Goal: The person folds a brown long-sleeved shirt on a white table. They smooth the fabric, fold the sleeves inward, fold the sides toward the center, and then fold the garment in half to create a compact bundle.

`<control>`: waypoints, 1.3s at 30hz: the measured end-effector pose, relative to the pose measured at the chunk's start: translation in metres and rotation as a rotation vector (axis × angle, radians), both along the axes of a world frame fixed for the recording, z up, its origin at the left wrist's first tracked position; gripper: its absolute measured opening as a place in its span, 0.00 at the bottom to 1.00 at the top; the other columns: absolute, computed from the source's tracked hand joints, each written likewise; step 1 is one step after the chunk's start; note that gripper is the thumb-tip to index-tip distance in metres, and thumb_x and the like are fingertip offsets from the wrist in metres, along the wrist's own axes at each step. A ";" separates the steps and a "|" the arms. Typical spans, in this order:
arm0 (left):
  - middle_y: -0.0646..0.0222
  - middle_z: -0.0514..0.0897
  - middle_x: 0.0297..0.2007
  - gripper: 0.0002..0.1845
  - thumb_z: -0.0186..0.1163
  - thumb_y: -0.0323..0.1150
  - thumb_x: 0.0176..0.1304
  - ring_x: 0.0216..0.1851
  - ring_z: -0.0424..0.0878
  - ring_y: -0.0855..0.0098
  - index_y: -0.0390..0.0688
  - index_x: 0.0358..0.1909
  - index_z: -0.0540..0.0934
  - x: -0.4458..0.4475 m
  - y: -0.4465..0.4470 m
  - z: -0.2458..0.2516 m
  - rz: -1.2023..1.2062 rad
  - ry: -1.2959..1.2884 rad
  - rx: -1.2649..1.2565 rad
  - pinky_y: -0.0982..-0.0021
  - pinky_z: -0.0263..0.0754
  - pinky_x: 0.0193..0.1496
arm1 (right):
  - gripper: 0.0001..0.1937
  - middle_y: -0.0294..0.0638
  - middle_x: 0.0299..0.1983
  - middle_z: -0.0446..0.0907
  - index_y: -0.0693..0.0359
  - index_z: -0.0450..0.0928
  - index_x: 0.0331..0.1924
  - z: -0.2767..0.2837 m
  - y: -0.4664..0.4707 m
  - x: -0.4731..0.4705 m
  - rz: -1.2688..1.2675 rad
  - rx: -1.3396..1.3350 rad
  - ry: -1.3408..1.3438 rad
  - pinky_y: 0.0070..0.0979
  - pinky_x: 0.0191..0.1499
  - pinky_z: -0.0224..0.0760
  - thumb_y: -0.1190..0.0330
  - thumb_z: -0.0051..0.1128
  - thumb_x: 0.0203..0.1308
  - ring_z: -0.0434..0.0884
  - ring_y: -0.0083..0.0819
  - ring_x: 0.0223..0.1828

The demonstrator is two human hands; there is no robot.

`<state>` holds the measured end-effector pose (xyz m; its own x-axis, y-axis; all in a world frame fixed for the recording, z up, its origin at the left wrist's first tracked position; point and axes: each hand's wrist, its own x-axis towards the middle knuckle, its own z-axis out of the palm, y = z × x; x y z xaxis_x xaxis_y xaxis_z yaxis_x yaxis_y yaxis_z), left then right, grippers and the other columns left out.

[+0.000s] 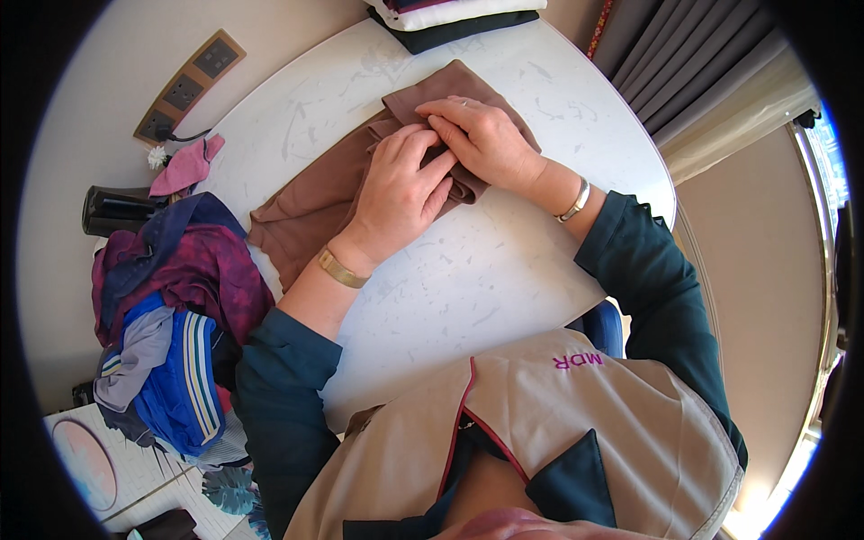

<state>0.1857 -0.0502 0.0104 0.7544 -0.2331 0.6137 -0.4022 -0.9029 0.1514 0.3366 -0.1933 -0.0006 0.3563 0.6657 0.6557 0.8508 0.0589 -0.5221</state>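
A brown fabric garment (317, 182), partly folded and bunched at its right part, lies on the white table (432, 290). Both my hands rest on its bunched part, close together. My left hand (401, 185) lies over the near folds with its fingers bent. My right hand (482, 138) is on the upper folds, its fingertips meeting those of the left. The fingers hide part of the cloth, so whether either hand pinches it cannot be told.
A heap of crumpled clothes (202, 270) hangs at the table's left side, beside a black object (118, 210) and a pink cloth (185, 167). Folded clothes (466, 30) are stacked at the far edge. A wall socket panel (189, 88) with a plugged cable is at upper left; grey curtains (688, 61) hang right.
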 end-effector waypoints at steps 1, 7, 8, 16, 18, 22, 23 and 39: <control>0.56 0.79 0.60 0.18 0.71 0.28 0.65 0.67 0.76 0.53 0.39 0.56 0.87 0.000 0.000 0.000 0.005 0.001 0.006 0.51 0.71 0.71 | 0.11 0.52 0.47 0.90 0.66 0.86 0.57 0.000 0.000 0.000 0.001 0.000 -0.001 0.38 0.50 0.85 0.74 0.59 0.76 0.89 0.50 0.46; 0.54 0.78 0.64 0.18 0.72 0.26 0.63 0.71 0.75 0.51 0.37 0.55 0.86 -0.001 -0.002 -0.002 0.023 0.035 0.005 0.51 0.70 0.74 | 0.12 0.52 0.47 0.90 0.66 0.86 0.57 0.000 0.000 0.001 0.007 -0.007 -0.011 0.36 0.50 0.85 0.74 0.59 0.77 0.90 0.49 0.46; 0.54 0.78 0.64 0.17 0.72 0.26 0.63 0.71 0.75 0.51 0.37 0.54 0.86 -0.001 -0.002 -0.002 0.022 0.036 0.000 0.51 0.70 0.74 | 0.12 0.52 0.47 0.90 0.66 0.86 0.57 0.000 0.000 0.001 0.010 -0.009 -0.006 0.36 0.50 0.85 0.74 0.59 0.77 0.90 0.49 0.46; 0.56 0.79 0.60 0.14 0.70 0.28 0.65 0.68 0.75 0.52 0.40 0.52 0.86 0.000 -0.002 -0.001 0.007 0.012 -0.012 0.51 0.70 0.72 | 0.12 0.52 0.48 0.90 0.67 0.86 0.58 -0.001 0.000 0.003 0.011 -0.022 -0.020 0.37 0.52 0.86 0.74 0.59 0.76 0.90 0.49 0.49; 0.56 0.79 0.60 0.13 0.71 0.28 0.65 0.68 0.76 0.52 0.41 0.51 0.87 0.000 -0.002 0.000 0.005 0.010 -0.015 0.51 0.71 0.71 | 0.12 0.52 0.48 0.90 0.66 0.86 0.58 -0.002 0.000 0.003 0.010 -0.022 -0.032 0.38 0.53 0.86 0.75 0.59 0.76 0.90 0.49 0.50; 0.55 0.80 0.62 0.14 0.73 0.25 0.61 0.69 0.77 0.51 0.39 0.50 0.89 -0.001 -0.003 0.001 0.010 0.026 -0.037 0.52 0.71 0.73 | 0.13 0.52 0.48 0.91 0.66 0.86 0.58 -0.002 0.000 0.003 0.003 -0.036 -0.031 0.38 0.55 0.85 0.76 0.60 0.74 0.90 0.50 0.51; 0.55 0.80 0.61 0.14 0.73 0.25 0.61 0.68 0.77 0.52 0.39 0.49 0.89 -0.001 -0.003 0.001 0.009 0.026 -0.038 0.52 0.72 0.73 | 0.13 0.52 0.48 0.91 0.66 0.86 0.58 -0.002 0.000 0.003 0.002 -0.042 -0.031 0.38 0.55 0.86 0.76 0.60 0.73 0.90 0.50 0.52; 0.57 0.82 0.60 0.15 0.75 0.29 0.63 0.67 0.78 0.52 0.38 0.51 0.89 -0.001 -0.002 0.001 0.004 0.008 -0.060 0.53 0.73 0.71 | 0.11 0.50 0.48 0.91 0.64 0.87 0.55 0.000 -0.002 0.004 0.015 -0.048 -0.092 0.39 0.57 0.85 0.76 0.60 0.73 0.90 0.50 0.53</control>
